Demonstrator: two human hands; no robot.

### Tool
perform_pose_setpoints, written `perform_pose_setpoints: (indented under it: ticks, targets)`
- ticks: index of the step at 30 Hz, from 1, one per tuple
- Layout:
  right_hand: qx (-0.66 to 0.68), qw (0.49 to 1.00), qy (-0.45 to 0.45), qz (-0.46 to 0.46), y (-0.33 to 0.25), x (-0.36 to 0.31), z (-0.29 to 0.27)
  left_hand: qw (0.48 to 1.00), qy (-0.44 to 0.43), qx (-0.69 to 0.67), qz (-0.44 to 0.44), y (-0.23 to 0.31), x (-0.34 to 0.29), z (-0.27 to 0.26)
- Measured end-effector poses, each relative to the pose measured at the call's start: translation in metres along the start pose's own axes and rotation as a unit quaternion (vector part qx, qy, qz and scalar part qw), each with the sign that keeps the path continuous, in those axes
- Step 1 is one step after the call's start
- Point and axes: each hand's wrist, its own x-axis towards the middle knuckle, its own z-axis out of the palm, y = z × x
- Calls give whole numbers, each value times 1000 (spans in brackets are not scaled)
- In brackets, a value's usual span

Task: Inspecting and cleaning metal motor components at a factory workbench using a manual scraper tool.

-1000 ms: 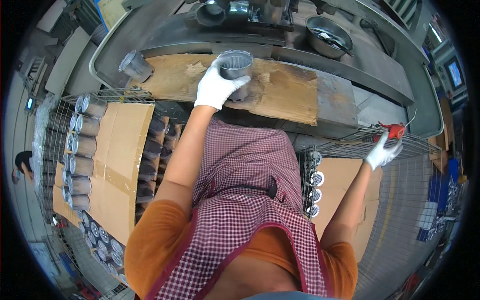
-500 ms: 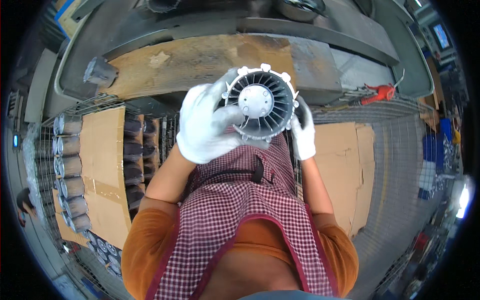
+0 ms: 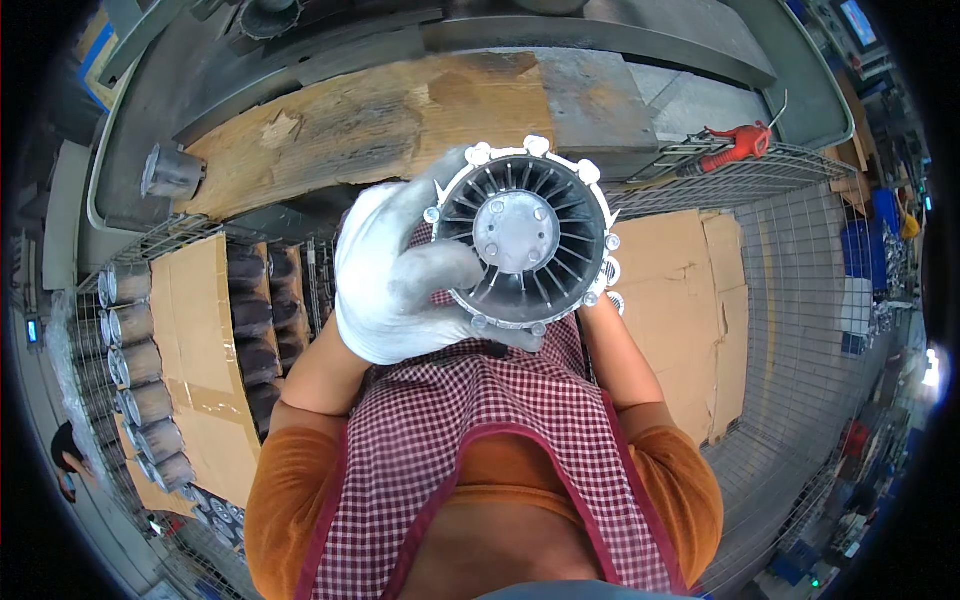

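Note:
A round, silver-grey finned metal casting [image 3: 515,232] faces me, with a flat hub, thin radial fins and small knobs around its rim. White-gloved, my left hand [image 3: 385,280] grips its left and lower side; the thumb reaches inside the rim near the hub. My right hand is hidden behind the casting; only the wrist [image 3: 600,315] and forearm show, so its fingers cannot be made out. Small pale striped pieces peek out beside that wrist; what they belong to is unclear.
A worn wooden board [image 3: 370,125] lies across the metal bench ahead, with a grey metal cup-shaped part [image 3: 173,172] at its left. A red air gun [image 3: 738,148] rests on the right wire cage [image 3: 790,230]. Cardboard [image 3: 205,340] separates stacked metal castings [image 3: 130,325] at left.
The casting has come closer and lower, appearing larger, with my left hand still around it. My right hand has slipped from sight behind it. The view has shifted slightly.

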Motion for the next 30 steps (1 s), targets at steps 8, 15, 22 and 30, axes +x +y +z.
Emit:
perform_pose_setpoints:
  ticks: [8,15,22,30]
  targets:
    - [178,983,-45,26,-46,-24,44,992,-29,-100,-73,8,1,21]
    - [421,905,-17,52,-48,-81,-11,944,-313,34,-98,11,42,77]
    - [209,873,432,89,-20,-167,-125,983,-175,36,38,-14,121,190]
    - [-68,653,724,212,84,-281,-259,988,-96,67,-96,-74,162,315]
